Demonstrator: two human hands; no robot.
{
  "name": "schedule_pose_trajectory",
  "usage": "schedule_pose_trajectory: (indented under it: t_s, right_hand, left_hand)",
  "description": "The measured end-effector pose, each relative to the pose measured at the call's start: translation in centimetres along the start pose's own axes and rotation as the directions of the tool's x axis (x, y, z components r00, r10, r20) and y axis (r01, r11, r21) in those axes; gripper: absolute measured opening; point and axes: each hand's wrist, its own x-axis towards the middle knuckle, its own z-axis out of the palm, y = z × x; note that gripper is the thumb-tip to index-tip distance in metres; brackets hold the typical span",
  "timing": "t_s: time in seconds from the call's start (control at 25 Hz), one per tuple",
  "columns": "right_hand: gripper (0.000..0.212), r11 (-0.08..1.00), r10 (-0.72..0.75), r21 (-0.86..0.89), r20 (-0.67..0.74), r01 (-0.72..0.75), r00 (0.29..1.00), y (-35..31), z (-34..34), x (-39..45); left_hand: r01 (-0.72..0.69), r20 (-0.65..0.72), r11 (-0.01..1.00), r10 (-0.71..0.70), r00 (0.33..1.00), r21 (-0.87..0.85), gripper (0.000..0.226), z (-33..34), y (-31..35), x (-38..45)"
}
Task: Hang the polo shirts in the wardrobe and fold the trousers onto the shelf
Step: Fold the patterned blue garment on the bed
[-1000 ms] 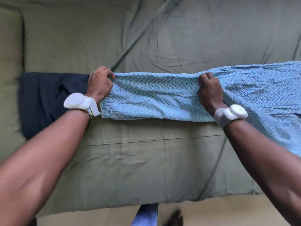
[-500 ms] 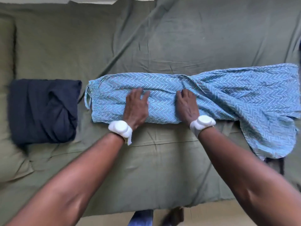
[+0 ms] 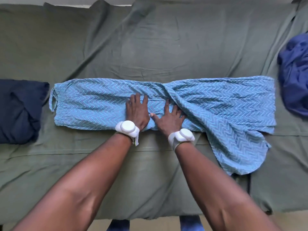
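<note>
Head view, left to right. Far left edge, mid-height: folded dark navy garment [image 3: 20,110] lying on olive-green sheet [image 3: 150,47], just beside waistband end of trousers, small gap between. Centre band of frame: light-blue zigzag-print trousers [image 3: 93,104] laid flat lengthwise across sheet, waistband w/ loop at left, legs running to right, one leg folded over other w/ diagonal crease near middle; lower-right part fanning down toward bottom right, edge curled. Centre: left hand [image 3: 137,112] flat on trousers, fingers straight & slightly spread, palm pressing fabric, gripping nothing. Just right of it: right hand [image 3: 168,118] also flat, fingers splayed, thumb pointing toward left hand, fingertips partly tucked under diagonal fold; holding nothing. Hands close together, thumb nearly touching left hand. White band [image 3: 127,129] on left wrist, white band [image 3: 182,135] on right wrist, both at near edge of trousers. Far right, upper-mid: crumpled blue garment [image 3: 295,75] on sheet, near leg ends of trousers, not touching. Bottom centre: blue shapes below sheet edge, too cropped to ID.
</note>
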Motion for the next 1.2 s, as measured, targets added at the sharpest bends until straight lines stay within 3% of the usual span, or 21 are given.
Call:
schedule_pose_trajectory:
  t_s: [0.08,0.2,0.36,0.44,0.48,0.6,0.68,0.76,0.88,1.04,1.12,1.2]
  right_hand:
    - [0.072,0.989,-0.148,-0.007,-0.086,0.148,0.985,2.6,-0.5,-0.8]
    - [0.048,0.945,-0.326,-0.027,-0.168,0.326,0.93,9.4,-2.0,-2.0]
    - [0.025,0.953,-0.302,-0.128,-0.303,0.275,0.904,19.4,-5.0,-1.4]
    - [0.024,0.922,-0.346,-0.271,-0.248,0.278,0.905,23.2,-6.3,-0.2]
    - [0.026,0.935,-0.298,-0.275,-0.269,0.223,0.916,24.9,-6.9,0.7]
    - [0.052,0.981,0.109,-0.114,-0.348,-0.158,0.931,29.4,-8.8,3.5]
    - [0.072,0.965,0.241,-0.01,-0.341,-0.26,0.908,31.9,-9.2,4.8]
    - [0.078,0.939,0.339,0.182,-0.331,-0.293,0.88,33.4,-9.7,6.0]
    - [0.068,0.854,0.458,0.434,-0.363,-0.288,0.811,34.8,-10.9,7.5]
    - [0.05,0.902,0.379,0.384,-0.479,-0.2,0.792,35.0,-12.1,10.1]
    - [0.039,0.8,0.53,0.519,-0.375,-0.301,0.761,35.4,-13.2,11.5]
    - [0.027,0.674,0.636,0.621,-0.212,-0.4,0.742,36.0,-13.8,12.4]
  left_hand:
    - [-0.08,-0.058,0.992,0.075,0.995,-0.099,0.061,0.9,3.9,0.6]
    - [0.05,-0.057,0.985,-0.061,0.997,-0.165,0.063,2.9,10.5,1.2]
    - [0.237,-0.032,0.971,-0.239,0.971,-0.037,0.071,4.7,16.3,2.0]
    - [0.25,-0.055,0.968,-0.248,0.967,0.027,0.07,4.4,17.0,2.6]
    - [0.254,-0.042,0.966,-0.252,0.967,0.043,0.072,4.2,17.1,2.8]
    - [0.262,-0.015,0.961,-0.262,0.965,0.092,0.086,3.9,17.8,3.1]
    - [0.27,-0.025,0.957,-0.268,0.963,0.109,0.091,4.2,18.3,3.2]
    - [0.271,-0.024,0.956,-0.27,0.963,0.113,0.09,4.2,18.3,3.4]
    - [0.165,-0.036,0.967,-0.161,0.986,0.192,0.09,3.9,17.9,4.0]
    - [-0.025,-0.253,0.996,0.045,0.966,0.081,0.067,2.9,18.4,5.7]
    - [-0.124,-0.36,0.991,0.136,0.923,0.057,0.05,2.3,19.7,7.5]
    - [-0.153,-0.343,0.988,0.148,0.928,0.014,0.038,1.7,21.0,9.1]
